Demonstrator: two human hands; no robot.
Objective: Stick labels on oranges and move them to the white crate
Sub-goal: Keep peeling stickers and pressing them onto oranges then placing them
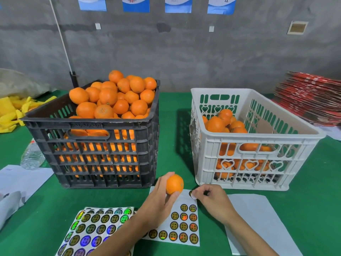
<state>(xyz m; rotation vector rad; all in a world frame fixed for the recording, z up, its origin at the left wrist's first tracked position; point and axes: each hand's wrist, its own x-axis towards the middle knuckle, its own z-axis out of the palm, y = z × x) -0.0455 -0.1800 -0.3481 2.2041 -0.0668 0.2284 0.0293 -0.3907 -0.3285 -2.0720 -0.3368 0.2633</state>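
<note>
The left hand (158, 198) holds one orange (174, 184) up off the bench (313, 200), its fingers curled round the fruit from the 9 o'clock side and the thumb under it, with bare peel turned toward 3 o'clock. Just beside it at 3 o'clock, the right hand (212, 200) has its fingers bunched in a pinch on a round label (191, 194) at the top corner of the sticker sheet (184, 224), which lies under both hands; whether the label is fully free of the backing cannot be told. The step in hand looks like peeling, then sticking. To do it well, lift the label by its edge only, so the glue stays clean, bring it to the smooth cheek of the orange away from the stem end, and press from the middle outward with the thumb so no rim curls up. Keep the left grip firm but light, as the peel bruises. The white crate (258, 141), partly filled, stands at 1 o'clock from the hands, close enough for a short carry; the black crate (92, 145) of oranges waits at 11 o'clock.
</note>
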